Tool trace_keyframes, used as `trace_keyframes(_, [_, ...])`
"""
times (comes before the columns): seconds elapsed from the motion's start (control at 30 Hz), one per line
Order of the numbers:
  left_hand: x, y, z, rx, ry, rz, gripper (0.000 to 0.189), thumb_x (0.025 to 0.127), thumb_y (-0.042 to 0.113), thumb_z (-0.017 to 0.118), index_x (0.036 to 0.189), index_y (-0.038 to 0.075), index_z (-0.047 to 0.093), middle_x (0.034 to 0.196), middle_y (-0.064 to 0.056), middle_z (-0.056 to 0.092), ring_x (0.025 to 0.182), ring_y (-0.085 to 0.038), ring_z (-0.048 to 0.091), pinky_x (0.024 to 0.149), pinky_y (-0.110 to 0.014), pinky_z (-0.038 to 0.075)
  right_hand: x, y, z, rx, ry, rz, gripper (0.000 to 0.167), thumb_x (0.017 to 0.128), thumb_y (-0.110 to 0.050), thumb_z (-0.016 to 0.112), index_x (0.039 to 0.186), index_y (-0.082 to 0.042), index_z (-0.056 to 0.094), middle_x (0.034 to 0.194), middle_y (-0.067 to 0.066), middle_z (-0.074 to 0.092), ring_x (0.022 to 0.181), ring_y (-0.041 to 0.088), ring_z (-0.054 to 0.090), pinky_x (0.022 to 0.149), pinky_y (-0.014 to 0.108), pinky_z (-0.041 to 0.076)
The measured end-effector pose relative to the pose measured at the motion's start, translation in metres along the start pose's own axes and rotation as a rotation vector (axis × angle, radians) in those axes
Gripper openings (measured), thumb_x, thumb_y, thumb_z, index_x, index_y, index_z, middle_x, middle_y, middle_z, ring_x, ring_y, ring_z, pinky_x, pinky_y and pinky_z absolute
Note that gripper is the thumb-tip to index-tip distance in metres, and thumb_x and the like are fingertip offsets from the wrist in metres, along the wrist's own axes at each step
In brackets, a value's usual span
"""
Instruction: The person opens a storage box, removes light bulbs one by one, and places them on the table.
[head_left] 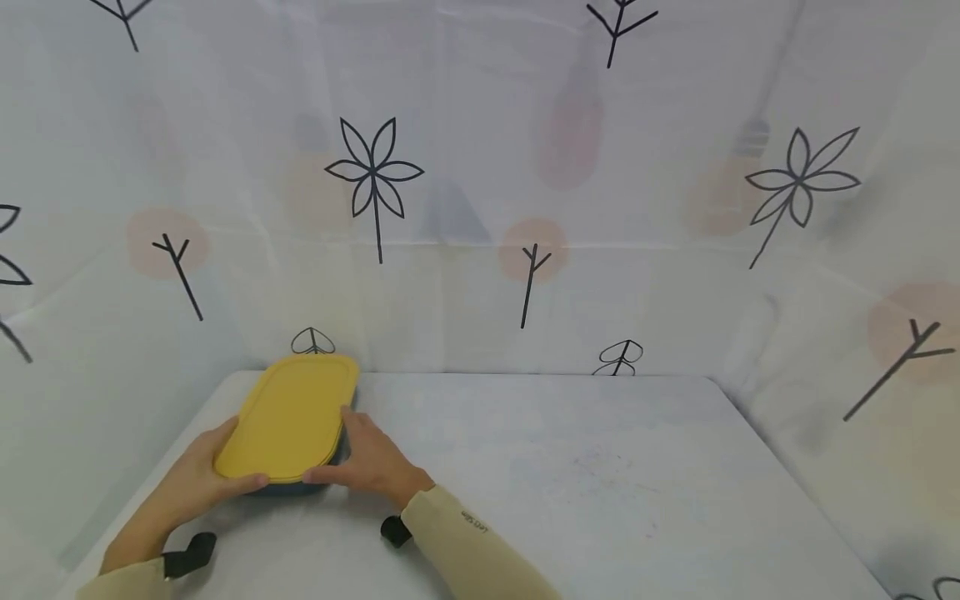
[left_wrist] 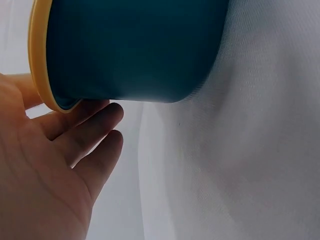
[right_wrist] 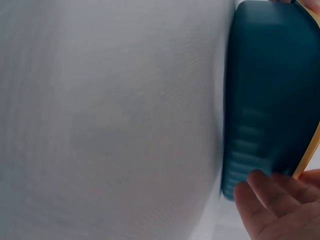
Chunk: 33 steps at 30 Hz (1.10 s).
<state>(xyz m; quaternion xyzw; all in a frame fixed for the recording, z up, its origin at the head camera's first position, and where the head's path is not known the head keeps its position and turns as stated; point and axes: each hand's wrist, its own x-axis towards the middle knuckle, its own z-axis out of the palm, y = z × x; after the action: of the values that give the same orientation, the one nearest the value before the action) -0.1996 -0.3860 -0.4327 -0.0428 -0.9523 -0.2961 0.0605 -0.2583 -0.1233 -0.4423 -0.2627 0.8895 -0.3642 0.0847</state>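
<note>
Gripping its near-left corner, the left hand [head_left: 197,475] flanks the yellow-lidded, rounded-rectangular teal container [head_left: 288,419]; the right hand [head_left: 373,458] grips its near-right side.

A yellow lid [head_left: 288,421] covers the teal box [right_wrist: 265,90].

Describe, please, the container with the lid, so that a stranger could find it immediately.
Start from the white table in front of the patterned cloth and look along its left side. There, the left hand and the right hand hold a deep, round-cornered container at its near end. Its yellow lid above dark blue-green walls sets it apart from the pale table and cloth.
</note>
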Motion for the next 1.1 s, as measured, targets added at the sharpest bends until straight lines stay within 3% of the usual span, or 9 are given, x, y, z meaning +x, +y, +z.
trace_keyframes(0.53, [0.001,0.007,0.003,0.007,-0.023,-0.095,0.12,0.073,0.053,0.077,0.145,-0.016,0.01,0.141,-0.04,0.025,0.124,-0.052,0.031,0.098,-0.069,0.028,0.001,0.002,-0.001,0.046,0.007,0.007,0.112,0.067,-0.07,0.071,0.154,-0.026,0.016,0.152,-0.008,0.03,0.136,0.009,0.032,0.11,0.034,0.035])
trace_keyframes(0.83, [0.005,0.012,0.012,-0.006,0.021,-0.024,0.117,0.072,0.05,0.08,0.143,-0.017,0.016,0.139,-0.038,0.032,0.121,-0.047,0.037,0.096,-0.064,0.033,-0.001,0.012,-0.007,0.104,0.033,-0.016,0.108,0.065,-0.072,0.071,0.151,-0.026,0.024,0.149,-0.011,0.033,0.134,0.007,0.034,0.11,0.035,0.035])
trace_keyframes(1.1, [0.009,0.028,0.024,-0.009,0.012,-0.043,0.118,0.072,0.054,0.078,0.144,-0.016,0.016,0.139,-0.037,0.031,0.121,-0.046,0.038,0.097,-0.063,0.035,-0.007,0.029,-0.019,0.143,0.046,-0.021,0.107,0.064,-0.072,0.072,0.151,-0.028,0.026,0.148,-0.012,0.035,0.133,0.008,0.036,0.109,0.037,0.036])
